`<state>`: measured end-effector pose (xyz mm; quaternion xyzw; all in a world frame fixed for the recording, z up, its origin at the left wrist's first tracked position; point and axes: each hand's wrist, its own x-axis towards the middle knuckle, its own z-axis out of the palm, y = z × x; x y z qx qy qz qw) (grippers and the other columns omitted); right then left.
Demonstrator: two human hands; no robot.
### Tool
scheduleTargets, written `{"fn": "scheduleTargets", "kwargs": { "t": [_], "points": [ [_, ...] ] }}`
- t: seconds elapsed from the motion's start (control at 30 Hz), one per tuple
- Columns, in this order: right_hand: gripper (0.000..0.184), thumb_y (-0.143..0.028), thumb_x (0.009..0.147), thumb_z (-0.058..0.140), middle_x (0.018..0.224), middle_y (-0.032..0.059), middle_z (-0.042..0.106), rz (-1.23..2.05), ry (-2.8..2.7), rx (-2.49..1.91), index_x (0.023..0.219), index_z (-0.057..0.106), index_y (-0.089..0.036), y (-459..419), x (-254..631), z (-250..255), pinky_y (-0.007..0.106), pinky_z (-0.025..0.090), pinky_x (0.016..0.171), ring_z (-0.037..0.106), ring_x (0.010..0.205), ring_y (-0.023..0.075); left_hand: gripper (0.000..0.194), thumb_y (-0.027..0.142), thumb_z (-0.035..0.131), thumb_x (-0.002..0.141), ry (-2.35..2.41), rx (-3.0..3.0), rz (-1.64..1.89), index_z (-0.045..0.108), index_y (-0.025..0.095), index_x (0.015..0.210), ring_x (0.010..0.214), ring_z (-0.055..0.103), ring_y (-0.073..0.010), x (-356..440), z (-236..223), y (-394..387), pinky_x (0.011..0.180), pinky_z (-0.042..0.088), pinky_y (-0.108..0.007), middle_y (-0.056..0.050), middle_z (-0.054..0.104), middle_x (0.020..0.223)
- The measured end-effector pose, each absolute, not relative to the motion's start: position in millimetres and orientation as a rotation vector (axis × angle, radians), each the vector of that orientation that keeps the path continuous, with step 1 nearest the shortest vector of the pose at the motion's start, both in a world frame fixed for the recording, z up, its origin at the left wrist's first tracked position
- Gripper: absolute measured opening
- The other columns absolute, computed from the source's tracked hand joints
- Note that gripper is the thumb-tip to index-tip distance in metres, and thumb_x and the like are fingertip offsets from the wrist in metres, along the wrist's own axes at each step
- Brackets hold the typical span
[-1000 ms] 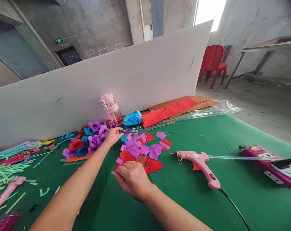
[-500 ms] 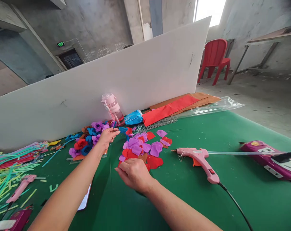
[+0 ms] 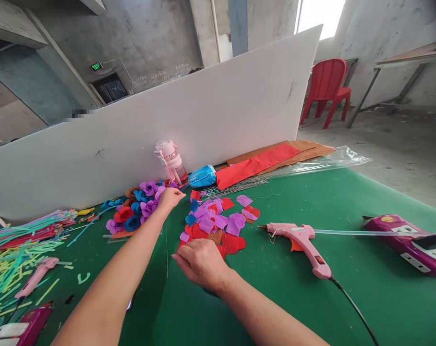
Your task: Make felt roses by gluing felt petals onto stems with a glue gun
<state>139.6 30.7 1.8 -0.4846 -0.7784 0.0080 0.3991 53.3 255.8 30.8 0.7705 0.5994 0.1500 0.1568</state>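
Observation:
My left hand (image 3: pixel 171 198) is in a pinch between the cloth or paper flowers and the pile of loose petals. Whatever its fingertips hold, if anything, is too small to make out. The purple, red, blue and brown flowers (image 3: pixel 132 222) lie heaped just left of it. Closed and curled, my right hand (image 3: pixel 203 262) rests at the near edge of the petals (image 3: pixel 207 225), which are purple, red, blue and brown. Its palm side is hidden, and so is anything inside it. A thin wire (image 3: pixel 166 254) lies on the green table between my arms.
A pink glue gun (image 3: pixel 300 238) with a clear stick lies right, beside a magenta device (image 3: pixel 401 240). Behind are a pink bottle (image 3: pixel 172 161), a blue packet (image 3: pixel 202 177), red sheet material (image 3: pixel 257 166) and a white board (image 3: pixel 221 110). Coloured strips (image 3: pixel 27 240) cover the left.
My left hand has shifted slightly right, and a blue piece by its fingertips no longer shows there. Blue petals now show at the pile's left edge. My right hand stays nearly still; the view shifts slightly.

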Motion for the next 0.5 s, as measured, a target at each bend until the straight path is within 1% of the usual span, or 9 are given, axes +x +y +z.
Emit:
{"fn": "scheduleTargets", "kwargs": {
  "t": [0.07,0.17,0.23,0.4,0.5],
  "points": [
    [0.032,-0.032,0.093,0.040,0.058,0.0001,0.060,0.007,-1.971,-1.223,0.066,0.052,-0.018,31.6,139.9,0.9,0.027,0.026,0.052,0.052,0.054,0.0112,0.013,0.030,0.067,0.061,1.802,2.234,0.360,0.069,0.018,0.061,0.056,0.054,-0.0149,65.6,16.4,264.7,0.050,0.033,-0.024,-0.002,0.064,0.056],
    [0.032,-0.033,0.092,0.041,0.058,0.0003,0.060,-0.004,-1.976,-1.224,0.066,0.053,-0.018,32.4,139.8,0.2,0.027,0.025,0.051,0.052,0.053,0.0115,0.011,0.027,0.067,0.059,1.886,2.253,0.333,0.070,0.018,0.065,0.065,0.059,-0.0191,77.4,0.3,267.5,0.053,0.035,-0.026,-0.006,0.069,0.067],
    [0.032,-0.033,0.092,0.042,0.059,0.0006,0.060,-0.002,-1.982,-1.232,0.067,0.053,-0.018,32.4,139.8,0.5,0.027,0.025,0.051,0.053,0.053,0.0117,0.012,0.025,0.065,0.060,1.916,2.269,0.321,0.070,0.018,0.068,0.068,0.060,-0.0201,79.2,-3.2,266.7,0.055,0.035,-0.026,-0.006,0.070,0.071],
    [0.032,-0.034,0.092,0.042,0.060,0.0008,0.062,0.011,-2.010,-1.228,0.067,0.054,-0.018,31.3,140.2,5.0,0.026,0.027,0.051,0.054,0.055,0.0117,0.011,0.023,0.060,0.066,1.921,2.270,0.332,0.069,0.017,0.069,0.062,0.057,-0.0166,63.5,14.6,262.3,0.054,0.034,-0.025,-0.004,0.066,0.065],
    [0.034,-0.034,0.092,0.041,0.061,0.0011,0.062,0.027,-2.038,-1.228,0.066,0.054,-0.017,30.8,140.6,8.8,0.025,0.027,0.050,0.054,0.055,0.0113,0.014,0.025,0.058,0.069,1.948,2.257,0.393,0.067,0.014,0.069,0.059,0.053,-0.0151,47.1,34.3,254.5,0.053,0.031,-0.024,-0.003,0.060,0.059]
  ]
}}
